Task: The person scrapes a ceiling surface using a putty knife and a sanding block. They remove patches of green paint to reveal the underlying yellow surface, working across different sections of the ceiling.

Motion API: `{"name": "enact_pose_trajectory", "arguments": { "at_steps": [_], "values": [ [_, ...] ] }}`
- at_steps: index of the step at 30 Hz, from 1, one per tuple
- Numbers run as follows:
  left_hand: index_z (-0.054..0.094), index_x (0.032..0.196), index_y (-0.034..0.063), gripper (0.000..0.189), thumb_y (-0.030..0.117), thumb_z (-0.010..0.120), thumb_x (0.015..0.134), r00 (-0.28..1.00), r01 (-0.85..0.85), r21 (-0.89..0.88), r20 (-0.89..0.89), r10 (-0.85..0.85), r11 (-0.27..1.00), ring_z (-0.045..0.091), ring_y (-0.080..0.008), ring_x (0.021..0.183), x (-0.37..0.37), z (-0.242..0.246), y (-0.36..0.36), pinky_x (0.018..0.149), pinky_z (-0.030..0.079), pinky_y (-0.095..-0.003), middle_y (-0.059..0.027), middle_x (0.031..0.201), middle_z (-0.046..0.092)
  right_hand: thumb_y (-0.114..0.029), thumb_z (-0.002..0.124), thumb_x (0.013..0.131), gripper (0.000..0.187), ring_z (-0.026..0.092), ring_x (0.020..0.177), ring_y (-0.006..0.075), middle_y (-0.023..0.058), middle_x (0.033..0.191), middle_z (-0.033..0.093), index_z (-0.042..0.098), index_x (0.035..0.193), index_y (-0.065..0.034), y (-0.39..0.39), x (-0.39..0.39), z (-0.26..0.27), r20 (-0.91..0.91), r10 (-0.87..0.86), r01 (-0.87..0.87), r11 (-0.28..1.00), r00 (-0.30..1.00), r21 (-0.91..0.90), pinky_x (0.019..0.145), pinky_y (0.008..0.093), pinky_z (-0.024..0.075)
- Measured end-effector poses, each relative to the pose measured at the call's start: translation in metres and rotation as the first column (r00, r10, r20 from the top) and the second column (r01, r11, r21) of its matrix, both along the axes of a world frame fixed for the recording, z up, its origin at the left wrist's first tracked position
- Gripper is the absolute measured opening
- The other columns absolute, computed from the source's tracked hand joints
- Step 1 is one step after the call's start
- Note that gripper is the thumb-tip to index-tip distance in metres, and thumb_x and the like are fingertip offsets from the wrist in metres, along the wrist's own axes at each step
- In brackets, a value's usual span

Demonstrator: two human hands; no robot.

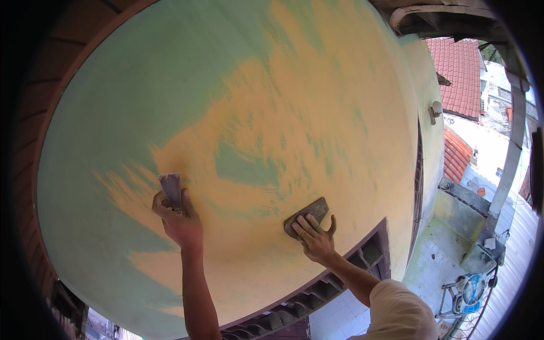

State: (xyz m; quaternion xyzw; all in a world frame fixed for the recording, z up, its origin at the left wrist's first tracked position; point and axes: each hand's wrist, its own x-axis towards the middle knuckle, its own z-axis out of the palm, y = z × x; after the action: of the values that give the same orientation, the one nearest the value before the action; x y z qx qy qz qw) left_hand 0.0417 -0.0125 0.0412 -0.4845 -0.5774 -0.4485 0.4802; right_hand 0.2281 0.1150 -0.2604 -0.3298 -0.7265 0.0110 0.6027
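A wall (pixel 127 97) fills most of the head view, green on the left and streaked with yellow-orange to the right. My left hand (pixel 180 221) grips a putty knife (pixel 171 187), its blade upward and its edge smeared with pale material. The handle is mostly hidden in my fingers. To the right, my right hand (pixel 318 242) presses a dark, thin flat pad (pixel 314 211) to the yellow-orange surface, fingers across it and thumb sticking out to the side. The pad's exact kind cannot be told. A green patch (pixel 246 165) shows between and above the hands.
A brown slatted vent frame (pixel 374 250) runs beneath my right arm. Brown ceiling panels (pixel 32 140) curve along the left. At right are a lamp (pixel 435 108), a concrete post (pixel 510 157), a tiled floor (pixel 437 246) far below, and a blue-and-white object (pixel 471 289) by the railing.
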Motion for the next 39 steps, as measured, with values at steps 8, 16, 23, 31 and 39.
{"name": "enact_pose_trajectory", "arguments": {
  "at_steps": [8, 16, 23, 31, 39],
  "values": [
    [0.037, 0.139, 0.0057, 0.054, 0.02, 0.073, 0.102, 1.0, 0.029, -0.034, -0.002, -0.029, 0.999, 0.07, -0.0281, 0.088, -0.002, -0.003, 0.008, 0.071, 0.054, -0.0396, -0.0147, 0.105, 0.066, -0.024, 0.054, 0.107, 0.049, 0.039, 0.155, 0.0282, 0.0086, 0.164, 0.048, 0.055, 0.155, -0.0149, 0.007, -0.022, 0.112, -0.196, -0.025, 0.024, 1.0, 0.98, -0.009, 0.119, 0.0725, 0.0042],
    [0.035, 0.141, 0.0061, 0.057, 0.021, 0.074, 0.102, 0.993, 0.089, -0.045, 0.077, -0.085, 0.995, 0.07, -0.0298, 0.089, 0.006, 0.006, 0.009, 0.073, 0.054, -0.0396, -0.0165, 0.105, 0.066, -0.027, 0.049, 0.108, 0.047, 0.039, 0.156, 0.0268, 0.0061, 0.163, 0.05, 0.056, 0.154, -0.0165, 0.063, 0.02, 0.143, -0.485, -0.243, 0.215, 0.97, 0.84, -0.114, 0.118, 0.073, 0.0017],
    [0.037, 0.144, 0.0093, 0.059, 0.023, 0.074, 0.101, 0.99, 0.119, 0.034, 0.075, -0.121, 0.992, 0.066, -0.029, 0.09, 0.004, 0.007, 0.01, 0.075, 0.052, -0.0437, -0.0169, 0.109, 0.063, -0.024, 0.053, 0.107, 0.045, 0.039, 0.156, 0.0227, 0.0001, 0.165, 0.048, 0.058, 0.152, -0.025, 0.074, 0.055, 0.165, -0.336, -0.329, 0.31, 0.944, 0.883, -0.112, 0.119, 0.0729, -0.0004],
    [0.032, 0.146, 0.0075, 0.066, 0.021, 0.077, 0.099, 0.986, 0.133, 0.018, 0.098, -0.134, 0.991, 0.063, -0.0231, 0.085, -0.003, -0.004, 0.001, 0.072, 0.051, -0.0391, -0.0141, 0.108, 0.06, -0.025, 0.056, 0.106, 0.045, 0.04, 0.155, 0.021, 0.0038, 0.166, 0.046, 0.06, 0.15, -0.0205, 0.072, 0.059, 0.16, -0.274, -0.388, 0.373, 0.922, 0.88, -0.106, 0.118, 0.0741, 0.0007],
    [0.031, 0.145, 0.0078, 0.069, 0.02, 0.079, 0.097, 0.979, 0.157, -0.07, 0.144, -0.146, 0.985, 0.058, -0.0236, 0.085, 0.004, -0.002, -0.013, 0.074, 0.049, -0.0391, -0.0128, 0.104, 0.057, -0.023, 0.048, 0.108, 0.049, 0.039, 0.156, 0.0234, 0.0047, 0.166, 0.046, 0.052, 0.156, -0.0176, 0.086, 0.064, 0.159, -0.257, -0.382, 0.362, 0.924, 0.888, -0.124, 0.117, 0.0732, 0.0053]
  ]
}}
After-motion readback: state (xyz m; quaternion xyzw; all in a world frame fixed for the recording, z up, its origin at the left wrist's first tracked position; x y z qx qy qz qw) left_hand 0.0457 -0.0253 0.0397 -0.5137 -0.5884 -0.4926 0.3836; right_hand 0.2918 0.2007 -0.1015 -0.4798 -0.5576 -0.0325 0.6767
